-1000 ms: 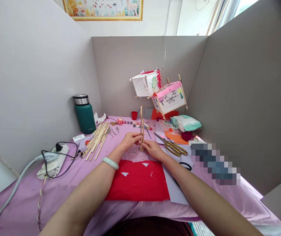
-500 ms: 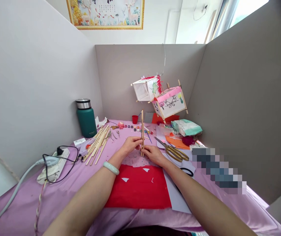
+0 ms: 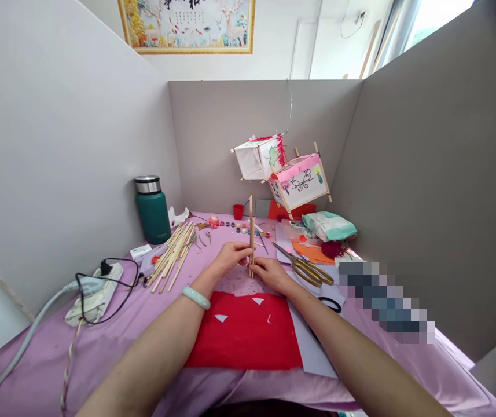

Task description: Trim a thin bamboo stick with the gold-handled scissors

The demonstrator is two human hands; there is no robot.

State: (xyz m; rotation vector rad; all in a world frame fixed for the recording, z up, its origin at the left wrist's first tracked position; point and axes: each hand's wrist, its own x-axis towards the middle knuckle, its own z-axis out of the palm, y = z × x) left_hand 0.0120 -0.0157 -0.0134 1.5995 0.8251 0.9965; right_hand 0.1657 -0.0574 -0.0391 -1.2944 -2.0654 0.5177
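Observation:
Both hands grip a small bundle of thin wooden sticks (image 3: 252, 227), held upright over the table. My left hand (image 3: 232, 255) is closed on the sticks from the left, a little above the other. From the right, my right hand (image 3: 270, 272) pinches them near their lower ends. One stick reaches higher than the rest. Below the hands lies a red sheet (image 3: 243, 339) with small white paper scraps on it. A pile of similar loose sticks (image 3: 173, 255) rests to the left. How many sticks are in the bundle cannot be made out.
Large scissors (image 3: 306, 269) lie to the right on pale paper. Two paper lanterns (image 3: 302, 180) hang at the back. A green bottle (image 3: 153, 209) and a power strip (image 3: 95, 295) with cables stand left. A tissue pack (image 3: 329, 226) sits back right. Grey partitions enclose the table.
Hardly anything differs. Both hands keep hold of the upright sticks in the same place, and the whole view has shifted very slightly downward.

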